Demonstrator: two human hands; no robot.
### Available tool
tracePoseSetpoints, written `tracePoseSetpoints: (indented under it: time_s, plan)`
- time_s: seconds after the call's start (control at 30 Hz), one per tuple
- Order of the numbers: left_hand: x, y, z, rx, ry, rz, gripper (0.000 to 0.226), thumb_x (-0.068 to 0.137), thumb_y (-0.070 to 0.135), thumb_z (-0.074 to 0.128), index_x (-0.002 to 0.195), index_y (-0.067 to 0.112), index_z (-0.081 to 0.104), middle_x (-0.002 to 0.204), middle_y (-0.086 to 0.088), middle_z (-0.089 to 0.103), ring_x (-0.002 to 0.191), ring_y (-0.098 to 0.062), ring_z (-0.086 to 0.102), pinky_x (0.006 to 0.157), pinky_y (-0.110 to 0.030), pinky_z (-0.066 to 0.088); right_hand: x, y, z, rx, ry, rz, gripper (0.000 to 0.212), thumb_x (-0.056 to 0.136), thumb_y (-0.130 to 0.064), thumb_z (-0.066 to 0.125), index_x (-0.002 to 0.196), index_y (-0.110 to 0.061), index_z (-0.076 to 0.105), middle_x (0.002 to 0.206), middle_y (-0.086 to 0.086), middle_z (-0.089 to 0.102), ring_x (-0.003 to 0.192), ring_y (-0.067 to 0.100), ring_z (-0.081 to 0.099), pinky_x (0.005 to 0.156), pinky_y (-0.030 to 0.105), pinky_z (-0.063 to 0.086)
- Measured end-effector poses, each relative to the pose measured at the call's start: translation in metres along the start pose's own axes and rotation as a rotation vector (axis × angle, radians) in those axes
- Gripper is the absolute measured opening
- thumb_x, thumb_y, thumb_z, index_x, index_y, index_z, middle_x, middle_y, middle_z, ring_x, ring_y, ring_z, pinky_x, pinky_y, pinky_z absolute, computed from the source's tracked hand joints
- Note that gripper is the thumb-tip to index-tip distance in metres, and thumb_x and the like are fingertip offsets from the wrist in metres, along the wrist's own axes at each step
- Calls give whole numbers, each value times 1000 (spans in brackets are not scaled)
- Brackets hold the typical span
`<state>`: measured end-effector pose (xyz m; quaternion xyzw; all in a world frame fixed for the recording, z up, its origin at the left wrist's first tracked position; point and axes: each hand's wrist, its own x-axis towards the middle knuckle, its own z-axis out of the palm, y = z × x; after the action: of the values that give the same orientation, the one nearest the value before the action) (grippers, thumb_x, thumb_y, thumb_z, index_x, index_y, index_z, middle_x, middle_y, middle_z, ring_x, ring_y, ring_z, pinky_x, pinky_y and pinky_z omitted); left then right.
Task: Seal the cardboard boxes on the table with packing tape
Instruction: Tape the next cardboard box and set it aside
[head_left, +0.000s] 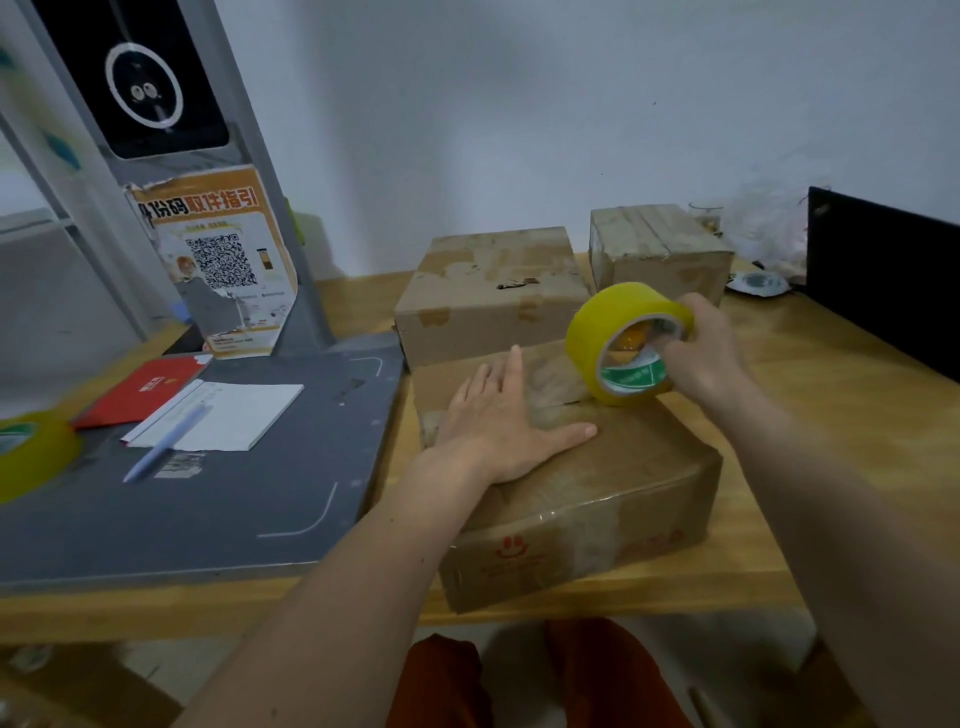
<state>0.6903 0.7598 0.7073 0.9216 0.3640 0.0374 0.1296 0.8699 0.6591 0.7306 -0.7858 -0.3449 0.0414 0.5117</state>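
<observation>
A wide cardboard box (613, 499) lies on the wooden table (831, 467) right in front of me. My left hand (506, 418) presses flat on its top, fingers straight. My right hand (701, 343) grips a yellow roll of packing tape (618, 325), fingers through its core, with the roll standing on the box's far right part. Clear tape runs along the box top and down its front. Two more cardboard boxes stand behind: a larger one (488, 291) and a smaller taped one (657, 249) at the back right.
A grey scanning platform (208, 499) with a notepad (218, 415), pen, red booklet (140, 392) and QR poster (223, 265) fills the left. A second yellow tape roll (31, 452) sits at the far left. A black monitor (883, 280) stands at right.
</observation>
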Motion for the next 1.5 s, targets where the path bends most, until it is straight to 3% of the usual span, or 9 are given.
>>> tracePoseSetpoints:
  time_s: [0.17,0.3,0.5,0.63,0.73,0.87,0.97,1.13,1.5]
  plan:
    - [1,0,0,34,-24,5,120,75,91,38,158,20,-14,168,-3,-3,154,-21,-2,125,-42,4,-11,6,3,202,-19,141,12,91,-18,64,99,-8,63,95,18,64,90,33,62,79,51,55]
    - [1,2,-2,0,-38,11,115,78,87,42,158,27,-13,168,-3,5,154,-23,1,124,-43,5,-24,11,5,250,-147,190,19,93,-20,63,104,-5,68,95,8,62,80,17,56,69,31,42]
    - [13,-10,-13,-44,-57,12,119,75,83,55,157,30,-13,166,4,17,153,-25,8,124,-45,10,-25,5,27,200,7,219,33,95,-24,57,63,-20,51,62,0,49,65,20,48,54,32,32]
    - [20,-10,-7,-94,2,9,129,51,98,45,159,33,12,162,2,27,151,-27,18,122,-44,19,-35,-5,51,138,29,163,23,96,-28,53,83,-11,60,73,4,55,73,24,53,54,32,32]
    - [14,-9,2,-63,51,-8,110,69,91,46,157,30,21,164,2,23,152,-23,12,124,-40,12,-35,-7,52,100,-4,104,22,98,-30,51,99,-10,61,88,6,61,84,26,56,66,31,37]
    - [8,-6,-1,-68,83,-12,106,75,84,52,157,26,20,164,-2,23,152,-23,14,123,-40,14,-24,-8,37,163,-76,51,7,97,-18,53,101,-12,56,99,9,59,91,29,59,69,46,56]
    - [3,-4,-5,-95,49,-21,114,76,82,54,160,23,6,166,-2,13,153,-22,10,124,-40,11,-10,2,9,257,-55,105,21,93,1,49,105,-16,53,104,12,58,92,30,61,58,43,58]
    - [4,-1,-7,-69,15,-25,114,77,83,51,160,23,0,167,-2,8,153,-22,6,123,-39,6,-8,29,6,212,15,176,6,97,-20,52,92,-20,56,96,15,61,92,39,61,73,62,54]
    - [10,-2,-2,173,-80,16,99,81,88,18,159,30,-1,168,7,-4,154,-23,-7,123,-49,-3,-20,66,13,53,-46,303,24,100,-10,46,123,-11,54,111,10,53,88,27,51,34,12,36]
